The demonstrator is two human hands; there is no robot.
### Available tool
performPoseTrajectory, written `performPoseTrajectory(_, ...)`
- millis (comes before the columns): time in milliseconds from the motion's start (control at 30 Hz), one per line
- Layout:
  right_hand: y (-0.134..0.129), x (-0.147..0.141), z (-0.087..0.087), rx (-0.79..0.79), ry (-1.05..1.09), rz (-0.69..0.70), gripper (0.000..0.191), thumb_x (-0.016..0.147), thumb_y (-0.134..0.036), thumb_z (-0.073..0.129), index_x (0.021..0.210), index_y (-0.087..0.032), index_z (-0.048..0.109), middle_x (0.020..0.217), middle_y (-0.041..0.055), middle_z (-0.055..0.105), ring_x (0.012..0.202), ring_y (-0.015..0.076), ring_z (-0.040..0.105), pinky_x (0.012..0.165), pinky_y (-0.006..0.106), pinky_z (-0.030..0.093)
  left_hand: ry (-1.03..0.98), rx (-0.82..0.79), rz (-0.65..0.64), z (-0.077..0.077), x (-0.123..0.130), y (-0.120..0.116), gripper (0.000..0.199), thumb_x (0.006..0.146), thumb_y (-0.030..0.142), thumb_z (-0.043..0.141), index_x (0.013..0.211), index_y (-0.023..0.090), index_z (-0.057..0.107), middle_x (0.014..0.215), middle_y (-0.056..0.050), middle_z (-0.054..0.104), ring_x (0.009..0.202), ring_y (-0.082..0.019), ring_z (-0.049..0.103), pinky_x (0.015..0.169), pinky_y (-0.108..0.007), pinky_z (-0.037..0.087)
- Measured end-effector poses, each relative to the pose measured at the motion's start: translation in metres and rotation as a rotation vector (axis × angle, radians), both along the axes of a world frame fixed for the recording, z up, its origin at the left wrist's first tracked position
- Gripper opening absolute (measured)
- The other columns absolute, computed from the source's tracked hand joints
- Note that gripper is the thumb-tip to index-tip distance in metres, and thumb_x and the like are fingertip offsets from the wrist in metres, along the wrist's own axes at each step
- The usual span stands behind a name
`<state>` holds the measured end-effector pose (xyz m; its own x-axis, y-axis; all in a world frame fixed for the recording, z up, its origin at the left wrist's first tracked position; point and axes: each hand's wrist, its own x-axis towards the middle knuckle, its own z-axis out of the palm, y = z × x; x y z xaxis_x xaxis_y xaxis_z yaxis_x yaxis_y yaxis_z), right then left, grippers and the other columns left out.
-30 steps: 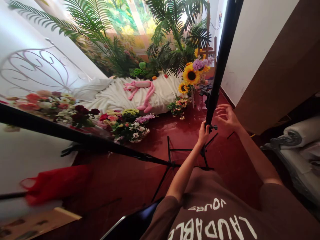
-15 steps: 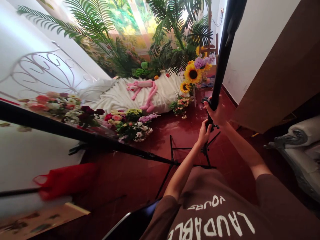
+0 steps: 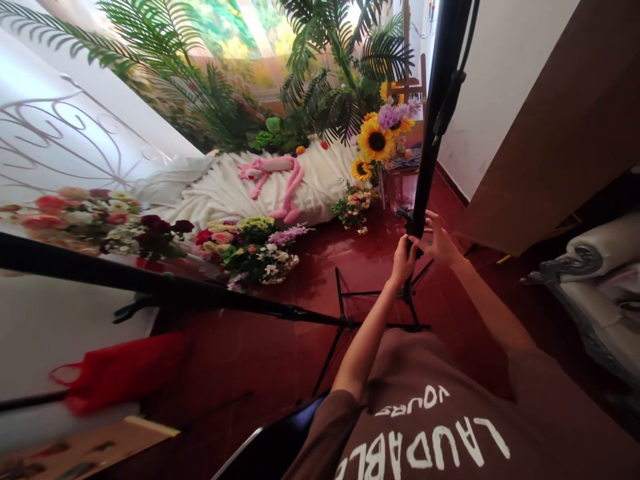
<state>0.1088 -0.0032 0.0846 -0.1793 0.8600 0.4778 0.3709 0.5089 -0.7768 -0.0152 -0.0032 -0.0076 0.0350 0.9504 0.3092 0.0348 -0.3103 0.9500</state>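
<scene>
A black light stand (image 3: pixel 431 133) with a clamp collar and a cable along its upper part rises in front of me, leaning to the right. Wrapped round its pole just below the collar is my left hand (image 3: pixel 401 263). My right hand (image 3: pixel 441 241) is at the pole's right side at the same height, its fingers apart and loosely curved. Its thumb points at the pole; whether it touches I cannot tell. The stand's thin black legs (image 3: pixel 370 293) spread on the dark red floor below.
Another black pole (image 3: pixel 210 293) slants across the left. Artificial flowers (image 3: pixel 265 250), sunflowers (image 3: pixel 376 141) and palms surround a white draped bed (image 3: pixel 325 180) holding a pink plush toy (image 3: pixel 275 175). A red bag (image 3: pixel 120 370) hangs lower left; a pale sofa (image 3: pixel 595 267) stands right.
My right hand has loosened from its grip on the pole and opened to its right side, slightly lower. My left hand keeps its hold. The view has shifted a little to the right.
</scene>
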Motion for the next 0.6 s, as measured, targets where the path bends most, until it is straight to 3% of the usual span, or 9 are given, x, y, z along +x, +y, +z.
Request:
performPoseTrajectory(100,-0.013,0.025,-0.016,-0.035,-0.067,0.013,0.06,0.077,-0.038,0.071,0.13,-0.027,0.044,0.122,0.008,0.06,0.11,0.0221,0.06,0.094,0.041,0.051,-0.02,-0.009,-0.009,-0.002,0.0,0.001,0.045,0.088,0.047,0.053,0.122,0.019,0.052,0.118,-0.013,0.061,0.106,-0.021,0.06,0.093,-0.034,0.047)
performPoseTrajectory(233,-0.025,0.043,-0.034,-0.061,-0.182,-0.028,0.047,0.085,-0.037,0.063,0.128,-0.026,0.048,0.115,0.0077,0.064,0.108,0.0219,0.06,0.096,0.043,0.049,-0.019,-0.031,0.017,-0.003,0.002,0.001,0.046,0.087,0.049,0.053,0.123,0.019,0.052,0.114,-0.013,0.062,0.103,-0.02,0.061,0.089,-0.033,0.048)
performPoseTrajectory(467,-0.02,0.042,-0.061,-0.002,-0.109,-0.097,0.041,0.089,-0.047,0.055,0.122,-0.024,0.051,0.115,0.0088,0.065,0.105,0.021,0.062,0.093,0.039,0.05,0.023,0.01,0.007,-0.008,0.002,0.003,0.044,0.09,0.048,0.049,0.124,0.019,0.051,0.105,-0.01,0.065,0.09,-0.016,0.063,0.08,-0.029,0.05)
performPoseTrajectory(600,-0.015,0.029,-0.075,-0.044,0.007,-0.224,0.039,0.093,-0.051,0.047,0.122,-0.025,0.049,0.093,0.0047,0.067,0.082,0.0166,0.065,0.076,0.03,0.052,0.011,0.014,0.006,-0.004,0.002,0.001,0.043,0.09,0.047,0.049,0.123,0.02,0.052,0.104,-0.009,0.065,0.091,-0.016,0.063,0.08,-0.028,0.051)
